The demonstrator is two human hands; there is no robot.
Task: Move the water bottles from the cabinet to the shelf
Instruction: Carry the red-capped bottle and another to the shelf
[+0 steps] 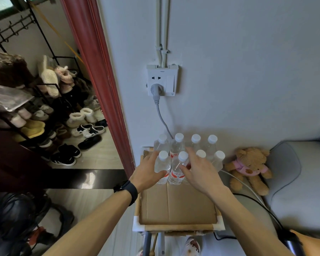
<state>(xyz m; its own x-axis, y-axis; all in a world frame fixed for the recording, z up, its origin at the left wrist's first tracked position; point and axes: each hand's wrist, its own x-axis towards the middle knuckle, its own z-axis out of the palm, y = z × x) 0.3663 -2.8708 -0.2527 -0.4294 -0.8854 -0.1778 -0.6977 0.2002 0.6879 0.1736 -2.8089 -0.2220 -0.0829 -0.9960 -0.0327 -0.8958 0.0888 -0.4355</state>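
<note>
Seen from a head-worn camera, a person is reaching both hands into a cluster of eight capped water bottles (187, 156) standing in two rows at the far end of a cardboard-lined tray (177, 204), just below centre of the frame, against a pale wall with a socket (162, 80) and a grey plug lead (162, 115) trailing down behind them. The left hand (148, 170), a dark band (127, 190) at its wrist, is curling around the front-left bottle (162, 167); the right hand (199, 172) is spreading its fingers (191, 152) over the bottle with the red label (178, 171) beside it, thumb against its side. Neither grip is looking fully closed, and neither bottle is looking lifted off the cardboard. A teddy bear (249, 167) is sitting on the grey sofa (303, 182) at the right, and a crowded shoe rack (44, 115) is filling the left of the frame beyond a red door frame (100, 74).

Judging by the task, the tray may be either the pick-up place or the shelf; this view is not settling which. If it is a pick-up, the next move is calling for firm grips and a straight lift, since the neighbouring bottles are standing close enough to topple.
</note>
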